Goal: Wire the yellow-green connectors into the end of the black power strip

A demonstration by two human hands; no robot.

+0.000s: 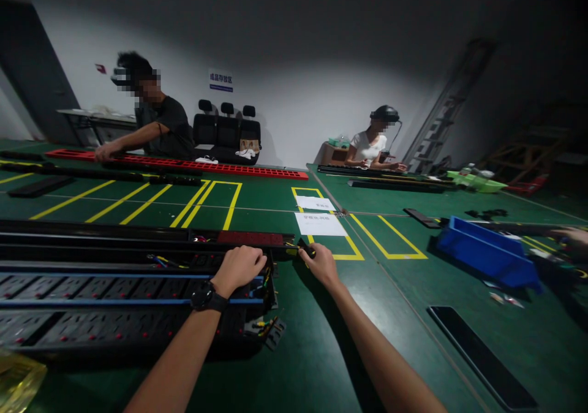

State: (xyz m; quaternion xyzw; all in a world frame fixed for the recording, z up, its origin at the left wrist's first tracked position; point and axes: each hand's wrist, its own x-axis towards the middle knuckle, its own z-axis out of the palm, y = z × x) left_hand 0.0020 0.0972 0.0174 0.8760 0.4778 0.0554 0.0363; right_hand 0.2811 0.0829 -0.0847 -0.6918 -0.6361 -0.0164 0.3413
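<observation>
Long black power strips with rows of sockets, red dots and blue edging lie side by side at the left. My left hand, a dark watch on its wrist, is closed over the end of the black power strip housing at the back of this group; its fingertips are partly hidden. At that strip's right end, my right hand pinches a small black end piece, close to a yellow-marked part. Loose coloured wires and a metal end plate stick out of the nearer strips.
A dark phone-like slab and a blue bin are on the right of the green table. White paper sheets lie ahead. Across the table, one person touches a red rack; another sits farther right.
</observation>
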